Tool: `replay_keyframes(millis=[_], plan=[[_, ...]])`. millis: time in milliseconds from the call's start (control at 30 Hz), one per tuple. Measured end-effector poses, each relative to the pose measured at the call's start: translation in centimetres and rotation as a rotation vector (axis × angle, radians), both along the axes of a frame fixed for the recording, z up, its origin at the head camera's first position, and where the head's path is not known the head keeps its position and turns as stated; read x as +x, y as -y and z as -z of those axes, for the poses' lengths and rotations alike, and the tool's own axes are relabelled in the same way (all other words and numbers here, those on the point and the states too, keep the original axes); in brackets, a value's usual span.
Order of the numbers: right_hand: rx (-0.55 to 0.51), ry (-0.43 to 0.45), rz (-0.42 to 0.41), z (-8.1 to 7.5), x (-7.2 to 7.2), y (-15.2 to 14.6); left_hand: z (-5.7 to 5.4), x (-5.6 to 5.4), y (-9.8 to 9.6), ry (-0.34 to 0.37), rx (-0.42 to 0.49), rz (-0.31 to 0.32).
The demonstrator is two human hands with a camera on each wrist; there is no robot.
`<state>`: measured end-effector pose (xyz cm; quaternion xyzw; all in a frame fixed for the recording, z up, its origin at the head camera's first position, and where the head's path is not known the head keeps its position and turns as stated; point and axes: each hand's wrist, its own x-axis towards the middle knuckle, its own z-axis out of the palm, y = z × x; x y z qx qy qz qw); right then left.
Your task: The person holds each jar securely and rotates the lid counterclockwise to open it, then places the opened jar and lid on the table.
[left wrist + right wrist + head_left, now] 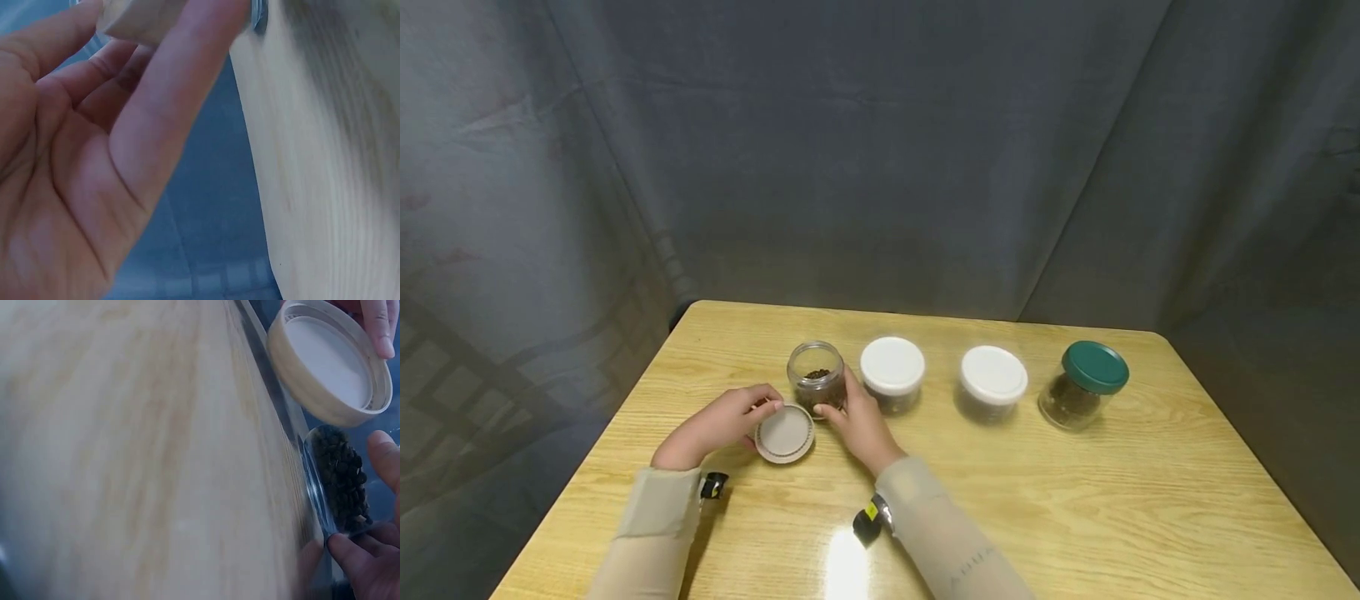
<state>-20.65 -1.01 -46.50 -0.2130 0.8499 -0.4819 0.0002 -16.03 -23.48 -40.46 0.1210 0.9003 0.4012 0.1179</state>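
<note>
In the head view my left hand point(726, 423) pinches a round cream lid point(785, 434) by its edge. The lid's pale inner side faces up, off the jar. Just beyond it stands a clear jar point(817, 385) with an uncovered mouth, partly filled with small dark brown pieces that look like coffee beans. My right hand point(863, 423) grips this jar from its right side, thumb in front. The right wrist view shows the lid point(331, 362) above the jar's dark contents point(340, 475). In the left wrist view the lid point(140, 19) is cut off by the top edge.
To the right of the jar stand two jars with white lids point(892, 365) point(994, 375), their contents hard to make out. Farther right, a jar with a green lid point(1095, 367) holds dark contents. All stand on a wooden table point(1075, 517), with a grey curtain point(865, 167) behind.
</note>
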Motion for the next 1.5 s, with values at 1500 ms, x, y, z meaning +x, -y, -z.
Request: replay_keyframes(millis=[1500], plan=[[0.065,-0.031,0.045,0.3,-1.0,0.6,1.7,0.2,-4.2,0.045,-0.119,-0.217]])
